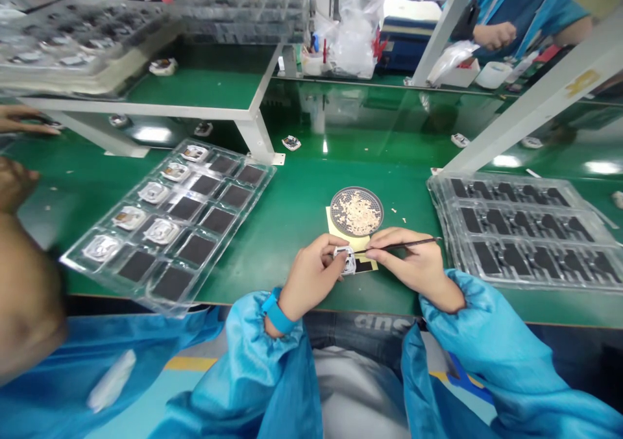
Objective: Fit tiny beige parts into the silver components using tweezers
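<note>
Between its thumb and fingers, my left hand (316, 270) grips a small white plastic housing (346, 261) with dark parts inside. My right hand (409, 257) is closed on thin black tweezers (406, 245), held nearly level, their tip at the housing's upper edge. Just beyond both hands sits a round dark dish (333, 213) with many tiny beige pieces (359, 213) in it. Under the dish and the housing lies a yellow sheet (335, 228) with a black patch. A few beige bits (403, 220) are scattered on the green table right of the dish.
At left lies a clear compartment tray (214, 257) with several white housings (160, 230) and dark pads. Stacked clear trays (525, 231) stand at right. A white-framed shelf (195, 109) rises behind. A co-worker's arm (29, 283) reaches in from the left; another person (525, 17) is across the table.
</note>
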Demonstrator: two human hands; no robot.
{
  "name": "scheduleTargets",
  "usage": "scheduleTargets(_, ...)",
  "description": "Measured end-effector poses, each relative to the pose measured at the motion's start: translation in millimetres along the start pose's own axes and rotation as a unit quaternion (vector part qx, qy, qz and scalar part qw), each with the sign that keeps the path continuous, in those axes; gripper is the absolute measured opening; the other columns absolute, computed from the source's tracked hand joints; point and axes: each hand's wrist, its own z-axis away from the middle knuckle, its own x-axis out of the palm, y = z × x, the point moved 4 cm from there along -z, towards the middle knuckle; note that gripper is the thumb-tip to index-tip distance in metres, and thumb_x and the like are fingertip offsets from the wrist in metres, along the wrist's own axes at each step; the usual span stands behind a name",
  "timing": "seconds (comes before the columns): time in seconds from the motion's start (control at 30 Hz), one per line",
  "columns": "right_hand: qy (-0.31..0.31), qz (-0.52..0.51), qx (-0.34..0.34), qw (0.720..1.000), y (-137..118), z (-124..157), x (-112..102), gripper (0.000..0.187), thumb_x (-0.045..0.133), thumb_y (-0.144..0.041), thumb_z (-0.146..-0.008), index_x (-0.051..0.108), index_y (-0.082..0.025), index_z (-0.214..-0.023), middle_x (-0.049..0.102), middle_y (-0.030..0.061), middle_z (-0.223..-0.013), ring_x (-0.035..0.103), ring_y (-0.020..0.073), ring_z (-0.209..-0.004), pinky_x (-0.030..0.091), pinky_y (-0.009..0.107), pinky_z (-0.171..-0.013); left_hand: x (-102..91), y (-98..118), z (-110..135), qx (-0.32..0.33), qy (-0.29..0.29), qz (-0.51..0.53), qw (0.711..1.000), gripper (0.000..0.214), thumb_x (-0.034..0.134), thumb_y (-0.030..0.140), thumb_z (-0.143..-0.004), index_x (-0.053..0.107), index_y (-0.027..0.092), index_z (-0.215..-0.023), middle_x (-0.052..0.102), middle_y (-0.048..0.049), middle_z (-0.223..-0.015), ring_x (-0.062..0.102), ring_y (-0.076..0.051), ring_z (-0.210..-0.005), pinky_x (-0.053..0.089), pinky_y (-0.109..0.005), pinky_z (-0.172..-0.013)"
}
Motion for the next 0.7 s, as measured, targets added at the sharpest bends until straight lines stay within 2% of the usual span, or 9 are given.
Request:
scheduleTargets(0.43,-0.005,0.008,-0.006,1.0,-0.1,0.0,0.7,0.014,0.081,-0.014,-0.08,0.07,-0.019,-0.088,0.075,0.0057,-0.086,0.073,0.0182,-0.082,0.061,0.033,-0.077,-0.4,0.6,0.6,-0.002,-0.001,0.0,1.0,0.02,0.061,0.034,-0.095,0.062,0.022,-0.11,0.071,-0.0009,-0.082,0.068,-0.015,-0.064,0.052,-0.025,-0.055)
scheduleTargets(0.7,-0.021,0.016,-0.037,0.999,-4.4,2.7,-0.1,0.022,0.08,-0.008,-0.079,0.07,-0.02,-0.094,0.073,0.0063,-0.089,0.07,0.0195,-0.085,0.059,0.036,-0.076,0.2,0.4,0.4,-0.002,-0.003,0.011,1.0,0.021,0.061,0.034,-0.095,0.062,0.021,-0.112,0.071,-0.0016,-0.083,0.068,-0.015,-0.065,0.052,-0.025,-0.056)
